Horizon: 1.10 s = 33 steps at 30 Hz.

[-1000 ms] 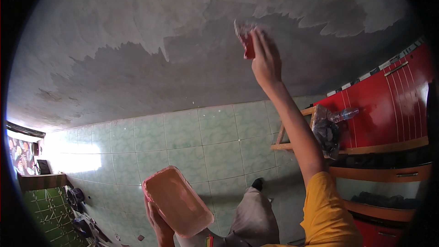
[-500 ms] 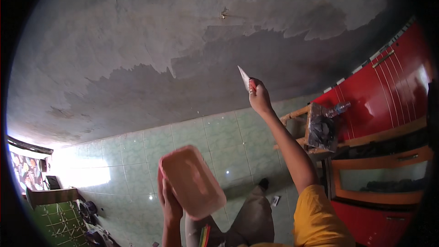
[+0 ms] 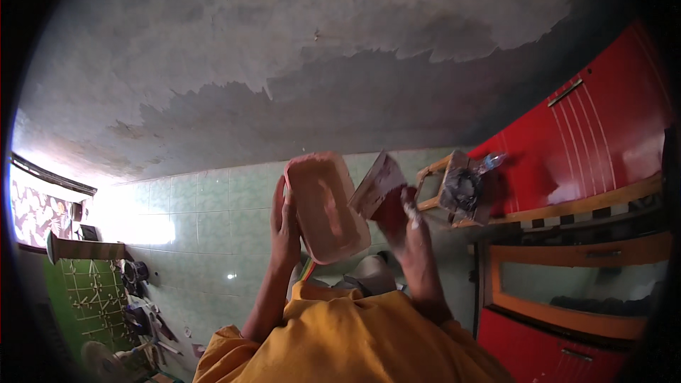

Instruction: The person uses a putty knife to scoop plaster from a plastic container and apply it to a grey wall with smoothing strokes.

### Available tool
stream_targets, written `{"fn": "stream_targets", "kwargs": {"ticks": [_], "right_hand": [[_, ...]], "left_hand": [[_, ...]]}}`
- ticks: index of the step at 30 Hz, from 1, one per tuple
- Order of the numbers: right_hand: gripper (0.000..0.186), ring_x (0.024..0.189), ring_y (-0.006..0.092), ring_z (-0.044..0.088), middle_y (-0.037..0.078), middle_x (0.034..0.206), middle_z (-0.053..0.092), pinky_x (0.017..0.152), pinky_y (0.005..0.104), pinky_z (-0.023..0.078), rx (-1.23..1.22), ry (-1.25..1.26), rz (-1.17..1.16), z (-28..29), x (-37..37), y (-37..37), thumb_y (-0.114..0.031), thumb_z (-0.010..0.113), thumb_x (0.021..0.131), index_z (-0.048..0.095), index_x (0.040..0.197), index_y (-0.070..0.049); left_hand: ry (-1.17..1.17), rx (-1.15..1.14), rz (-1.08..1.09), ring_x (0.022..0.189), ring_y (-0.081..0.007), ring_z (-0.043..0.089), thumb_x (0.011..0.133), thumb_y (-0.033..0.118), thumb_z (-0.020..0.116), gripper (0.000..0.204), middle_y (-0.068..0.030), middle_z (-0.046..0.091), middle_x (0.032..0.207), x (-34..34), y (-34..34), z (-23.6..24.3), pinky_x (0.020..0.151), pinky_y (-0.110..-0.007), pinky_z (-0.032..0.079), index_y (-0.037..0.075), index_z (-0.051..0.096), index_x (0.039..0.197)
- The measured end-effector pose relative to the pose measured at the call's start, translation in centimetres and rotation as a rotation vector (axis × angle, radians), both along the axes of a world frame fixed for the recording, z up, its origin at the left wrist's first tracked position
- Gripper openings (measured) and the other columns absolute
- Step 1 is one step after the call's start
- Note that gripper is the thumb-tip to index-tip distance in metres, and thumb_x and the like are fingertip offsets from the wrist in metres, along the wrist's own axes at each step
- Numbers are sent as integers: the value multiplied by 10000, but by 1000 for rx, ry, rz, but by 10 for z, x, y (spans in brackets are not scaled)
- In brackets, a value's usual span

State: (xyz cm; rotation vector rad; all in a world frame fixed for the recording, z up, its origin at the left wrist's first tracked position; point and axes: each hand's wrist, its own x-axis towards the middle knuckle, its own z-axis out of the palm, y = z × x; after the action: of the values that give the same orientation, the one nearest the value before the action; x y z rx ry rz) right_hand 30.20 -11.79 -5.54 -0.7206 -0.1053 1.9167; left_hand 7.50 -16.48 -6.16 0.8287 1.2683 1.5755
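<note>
L fingers [image 3: 287, 221] grip rounded-rect pinkish tub [image 3: 343, 183], R fingers [image 3: 413, 215] clasp flat-bladed, red-handled scraper [image 3: 377, 186] w/ whitish smears.

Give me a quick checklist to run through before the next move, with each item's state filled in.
1. Left hand supporting the pink tub: ok, it holds the tub's left side.
2. Right hand gripping the red-handled scraper: ok.
3. Scraper blade apart from the tub's rim: cannot tell; they appear very close.
4. Wall in one even tone: not ok; dark and lighter areas meet at a jagged border.
5. Wooden stand free of things: not ok; a dark crumpled bundle lies on it.
</note>
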Motion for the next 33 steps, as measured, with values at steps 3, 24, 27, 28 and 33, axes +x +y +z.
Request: {"fn": "stream_targets", "kwargs": {"ticks": [3, 24, 27, 28, 33], "right_hand": [[356, 1201, 201, 592, -20, 1292, 625, 1026, 401, 479, 10, -94, 31, 2, 44, -28, -202, 653, 981, 594, 1326, -137], [492, 1219, 131, 535, 79, 1382, 535, 1048, 298, 436, 808, -498, 162, 23, 72, 1, -274, 497, 1089, 421, 1466, 33], [498, 1281, 173, 527, 119, 1414, 537, 1065, 325, 431, 987, -673, 128, 17, 61, 14, -278, 497, 1087, 424, 1464, 39], [498, 1281, 173, 527, 119, 1414, 537, 1065, 325, 431, 982, -671, 144, 17, 57, 14, -278, 497, 1087, 424, 1464, 39], [440, 1224, 212, 589, 148, 1316, 614, 1038, 346, 456, 1001, -888, 28, 18, 33, 20, -236, 505, 1081, 484, 1425, 38]], "left_hand": [[-92, -25, 28, 1355, -195, 485, 1106, 405, 432, 604, -123, 472, 1502, 45, -16, 14, 1121, -354, 412, 41, 321, 1575], [-460, 35, 122, 1259, -195, 560, 1103, 425, 425, 523, -91, 545, 1370, 100, -3, 70, 1000, -341, 516, 79, 427, 1495], [-436, -6, 114, 1249, -184, 568, 1104, 423, 425, 514, -88, 551, 1362, 91, -1, 88, 994, -334, 521, 82, 432, 1488], [-441, -13, 128, 1249, -184, 568, 1104, 423, 425, 514, -88, 551, 1362, 88, -1, 90, 994, -334, 521, 82, 432, 1488], [-487, -1, 130, 1210, -142, 580, 1102, 419, 439, 484, -70, 560, 1330, 73, 1, 85, 967, -308, 525, 85, 457, 1451]]}}
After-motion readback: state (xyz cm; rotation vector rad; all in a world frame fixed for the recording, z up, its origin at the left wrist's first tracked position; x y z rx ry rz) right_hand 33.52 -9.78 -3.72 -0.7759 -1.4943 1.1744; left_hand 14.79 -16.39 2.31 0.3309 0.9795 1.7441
